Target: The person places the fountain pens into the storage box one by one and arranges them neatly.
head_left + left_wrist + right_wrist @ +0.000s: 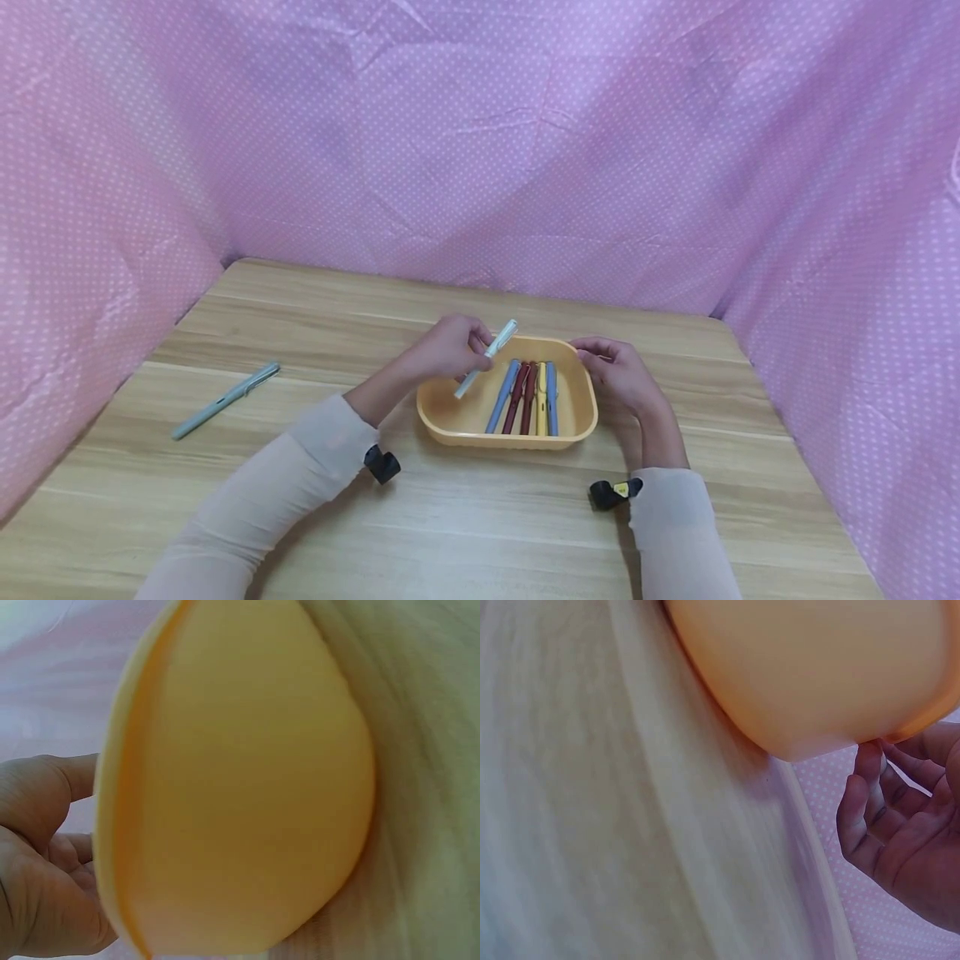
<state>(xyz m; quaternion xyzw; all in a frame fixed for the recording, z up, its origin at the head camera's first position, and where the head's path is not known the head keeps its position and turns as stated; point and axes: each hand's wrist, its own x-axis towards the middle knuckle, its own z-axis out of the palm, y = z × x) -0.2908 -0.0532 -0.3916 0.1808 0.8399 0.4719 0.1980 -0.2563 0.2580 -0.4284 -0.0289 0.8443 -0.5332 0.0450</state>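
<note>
In the head view my left hand [455, 347] pinches a white pen [501, 337], tilted above the left side of a yellow plastic tray [450, 432]. Inside the tray several capped pens lie side by side: a blue pen [503, 396], two dark red ones [528, 400], a yellow pen [542, 400] and another blue one. My right hand [626, 375] holds the tray's rim at the far right corner. The tray wall [247, 780] hides the left fingertips and the white pen in the left wrist view. In the right wrist view, curled fingers [869, 772] meet the rim from outside.
A pale green pen [225, 402] lies on the wood-grain table [450, 533], well left of the tray. Pink dotted cloth [480, 150] hangs along the back and both sides. Each wrist carries a small black camera [382, 465].
</note>
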